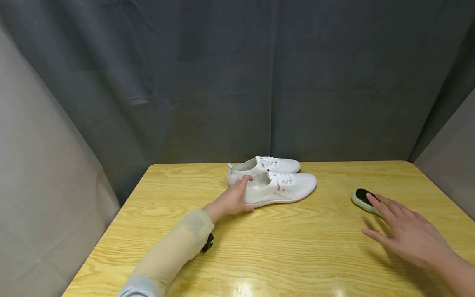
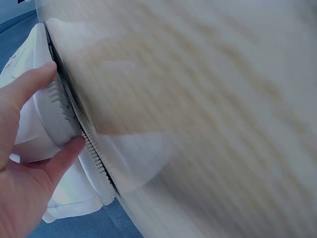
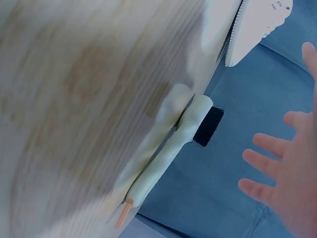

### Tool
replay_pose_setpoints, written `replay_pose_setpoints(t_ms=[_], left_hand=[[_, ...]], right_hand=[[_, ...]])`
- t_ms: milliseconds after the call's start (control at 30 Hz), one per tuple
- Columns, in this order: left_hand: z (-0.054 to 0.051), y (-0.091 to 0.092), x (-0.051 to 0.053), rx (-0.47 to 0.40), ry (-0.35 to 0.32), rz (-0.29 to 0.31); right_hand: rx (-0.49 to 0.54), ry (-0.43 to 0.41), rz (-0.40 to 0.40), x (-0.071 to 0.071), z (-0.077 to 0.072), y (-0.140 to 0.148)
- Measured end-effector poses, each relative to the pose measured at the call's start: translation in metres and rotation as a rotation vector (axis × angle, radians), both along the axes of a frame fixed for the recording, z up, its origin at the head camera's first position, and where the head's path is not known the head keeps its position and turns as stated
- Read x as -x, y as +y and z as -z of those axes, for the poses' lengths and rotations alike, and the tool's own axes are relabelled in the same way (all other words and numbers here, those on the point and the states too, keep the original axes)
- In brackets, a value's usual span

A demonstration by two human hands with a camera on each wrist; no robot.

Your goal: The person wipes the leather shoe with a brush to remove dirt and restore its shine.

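Two white lace-up shoes lie side by side, toes pointing right. My left hand (image 1: 231,199) grips the heel of the nearer shoe (image 1: 298,186); the farther shoe (image 1: 286,165) is just behind. In the left wrist view, the thumb and a finger of that hand (image 2: 22,193) touch the heel of the shoe (image 2: 52,111) near its ridged sole. A pale green brush (image 1: 365,205) lies at the right with its black bristles up. My right hand (image 1: 413,235) hovers beside it, fingers spread. The right wrist view shows a gap between the brush (image 3: 163,166) and this hand (image 3: 297,178).
The wooden table (image 1: 289,251) has its back edge just behind the shoes. A dark grey curtain (image 1: 222,82) hangs behind it, with lighter cloth (image 1: 44,165) at the left. An orange loop (image 3: 125,214) hangs from the brush handle's end.
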State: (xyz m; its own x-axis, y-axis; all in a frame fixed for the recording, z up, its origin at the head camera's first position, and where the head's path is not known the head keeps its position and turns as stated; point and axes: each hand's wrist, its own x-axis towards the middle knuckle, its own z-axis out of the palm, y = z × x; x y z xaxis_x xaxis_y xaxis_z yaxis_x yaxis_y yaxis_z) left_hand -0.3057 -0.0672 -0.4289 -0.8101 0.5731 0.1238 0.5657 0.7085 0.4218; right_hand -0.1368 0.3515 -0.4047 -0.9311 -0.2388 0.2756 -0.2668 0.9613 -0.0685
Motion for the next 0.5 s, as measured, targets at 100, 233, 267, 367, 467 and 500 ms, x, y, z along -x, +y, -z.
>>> replay_pose_setpoints(t_ms=[100, 233, 267, 367, 467, 500], left_hand=[[-0.001, -0.002, -0.001, -0.036, 0.000, 0.000], [-0.001, -0.005, -0.004, -0.068, 0.008, -0.001], [-0.002, -0.006, -0.005, -0.073, 0.009, -0.002], [-0.002, -0.009, -0.007, -0.083, 0.022, 0.000], [-0.003, -0.011, -0.009, -0.094, 0.028, -0.002], [-0.003, -0.012, -0.010, -0.097, 0.027, -0.002]], right_hand=[[0.003, -0.019, -0.005, 0.002, -0.001, -0.003], [0.017, -0.027, -0.027, 0.007, -0.002, -0.009], [0.025, -0.021, -0.036, 0.008, -0.003, -0.010], [0.035, -0.002, -0.066, 0.013, -0.003, -0.015], [0.035, 0.013, -0.088, 0.017, -0.003, -0.021], [0.033, 0.019, -0.091, 0.018, -0.004, -0.023]])
